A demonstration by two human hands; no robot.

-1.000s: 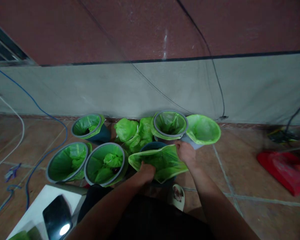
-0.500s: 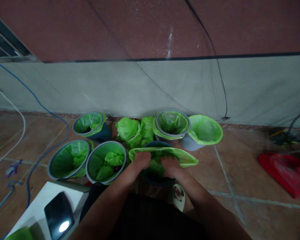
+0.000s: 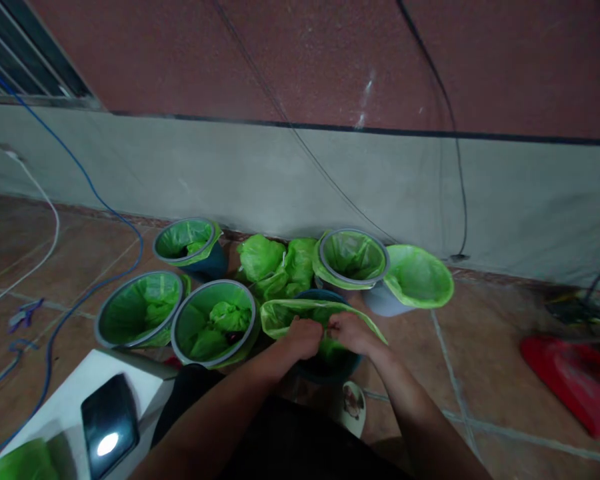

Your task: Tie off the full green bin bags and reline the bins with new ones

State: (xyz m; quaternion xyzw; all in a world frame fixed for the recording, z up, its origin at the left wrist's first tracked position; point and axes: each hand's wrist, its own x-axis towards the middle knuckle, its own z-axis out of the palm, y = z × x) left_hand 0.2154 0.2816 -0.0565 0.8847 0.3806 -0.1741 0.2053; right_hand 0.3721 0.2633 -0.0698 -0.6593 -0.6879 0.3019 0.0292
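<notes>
Directly in front of me is a dark teal bin with a green plastic bag spread over its mouth. My left hand is closed on the near edge of the bag. Close beside it on the right, my right hand also has its fingers closed on the bag. The two hands are a small gap apart over the bin's opening. The far edge of the bag lies in a wide curve behind both hands. Some of the bag hangs inside the bin, where its lower part is dark.
Lined bins stand left, behind and right. Filled green bags lie by the wall. A phone rests on a white surface. A blue cable crosses the floor; a red object lies right.
My hands have come closer together, and my right hand has risen out of the bag and closed on it. The bag's right end has drawn inward. The view has shifted slightly.
</notes>
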